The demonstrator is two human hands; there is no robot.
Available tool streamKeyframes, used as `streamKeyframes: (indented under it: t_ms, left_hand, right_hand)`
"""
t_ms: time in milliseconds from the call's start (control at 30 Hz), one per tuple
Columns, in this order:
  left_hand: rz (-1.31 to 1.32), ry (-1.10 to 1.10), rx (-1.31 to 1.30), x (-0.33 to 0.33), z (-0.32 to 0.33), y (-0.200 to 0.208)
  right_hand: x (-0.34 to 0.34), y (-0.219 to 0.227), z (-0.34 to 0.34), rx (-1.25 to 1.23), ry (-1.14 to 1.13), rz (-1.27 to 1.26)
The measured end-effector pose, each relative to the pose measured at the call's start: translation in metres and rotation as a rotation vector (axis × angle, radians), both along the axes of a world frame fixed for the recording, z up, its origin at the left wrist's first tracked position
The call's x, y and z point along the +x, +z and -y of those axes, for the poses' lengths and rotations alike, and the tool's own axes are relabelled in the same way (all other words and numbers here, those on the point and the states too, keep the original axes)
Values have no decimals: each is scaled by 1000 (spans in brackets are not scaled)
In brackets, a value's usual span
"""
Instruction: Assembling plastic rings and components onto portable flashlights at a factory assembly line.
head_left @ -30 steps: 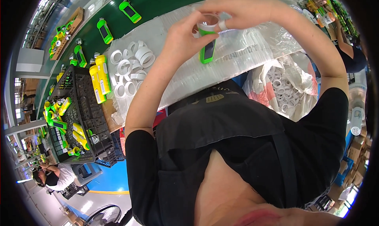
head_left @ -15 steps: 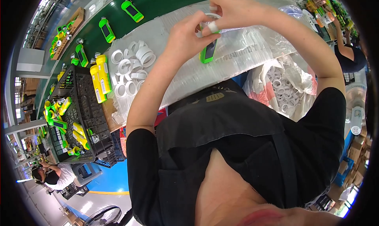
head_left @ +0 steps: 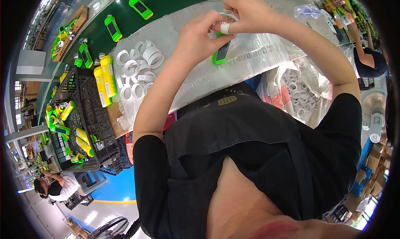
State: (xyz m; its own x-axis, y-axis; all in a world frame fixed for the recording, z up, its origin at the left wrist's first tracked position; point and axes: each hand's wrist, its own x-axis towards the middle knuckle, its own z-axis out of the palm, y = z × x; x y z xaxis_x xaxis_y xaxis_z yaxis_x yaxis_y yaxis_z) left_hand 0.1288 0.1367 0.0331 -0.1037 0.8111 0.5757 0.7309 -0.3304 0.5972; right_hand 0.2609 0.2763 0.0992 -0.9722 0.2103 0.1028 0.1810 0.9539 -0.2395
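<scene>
Both my hands meet above the worktable around the head of a green flashlight with a dark panel on its side. A white plastic ring sits at that head, between my fingers. My left hand is closed around the flashlight's upper part, thumb pointing right across it. With bent fingers my right hand pinches the ring from the far right; a white band wraps one of its fingers. The fingers partly hide where ring and flashlight meet. Left of my left forearm lies a pile of loose white rings.
Green flashlights stand along the green belt at the far side. Two yellow flashlights lie beside a black crate holding more. A sack of white rings hangs near my right elbow. Other people work at both sides.
My right hand has come slightly down and right at the flashlight's head. My left hand keeps its grip, and the ring stays between my fingers.
</scene>
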Motion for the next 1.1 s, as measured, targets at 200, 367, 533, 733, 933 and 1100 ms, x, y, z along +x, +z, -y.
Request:
streamKeyframes:
  t_ms: [200,367,533,733,933,1100]
  left_hand:
    - [66,8,132,-3,1,-13]
    - [504,-289,-279,-12,32,17]
    - [823,-641,-915,-30,32,51]
    - [-312,292,-336,-158,-83,-40]
    - [-512,745,-735,-241,-72,-25]
    - [-165,554,-840,-273,-76,-53]
  right_hand:
    - [7,-9,-4,-137,249,-211]
    - [22,28,5,-373,331,-416]
    - [4,32,1,-47,550,-536]
    - [-150,-103,-84,-260,-326,-586]
    - [-195,-143,-215,-236,-769,-730]
    - [-183,-164,-299,-77,-876,-264]
